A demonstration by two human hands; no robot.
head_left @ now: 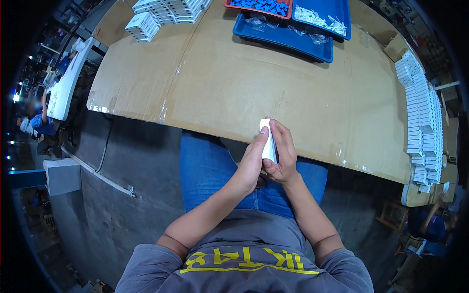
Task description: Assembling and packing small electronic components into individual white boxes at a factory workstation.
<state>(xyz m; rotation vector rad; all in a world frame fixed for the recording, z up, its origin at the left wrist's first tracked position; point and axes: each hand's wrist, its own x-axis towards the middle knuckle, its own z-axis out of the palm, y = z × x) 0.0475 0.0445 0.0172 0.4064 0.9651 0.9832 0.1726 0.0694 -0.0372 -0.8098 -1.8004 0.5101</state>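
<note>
A small white box-like piece (266, 141) stands on end between my two hands, just over the table's near edge. My left hand (254, 155) presses it from the left, thumb lying along its upper face. From the right, my right hand (284, 152) wraps it with the fingers extended along its side and the thumb near its lower end. The palms hide most of its sides, so its exact kind does not show.
The cardboard-covered table (220, 88) spreads before me. At its far side sit a red tray of blue parts (259, 6), a blue tray of white pieces (344, 30) and another blue tray (283, 46). White stacks (163, 14) stand far left, more stacks (424, 122) right.
</note>
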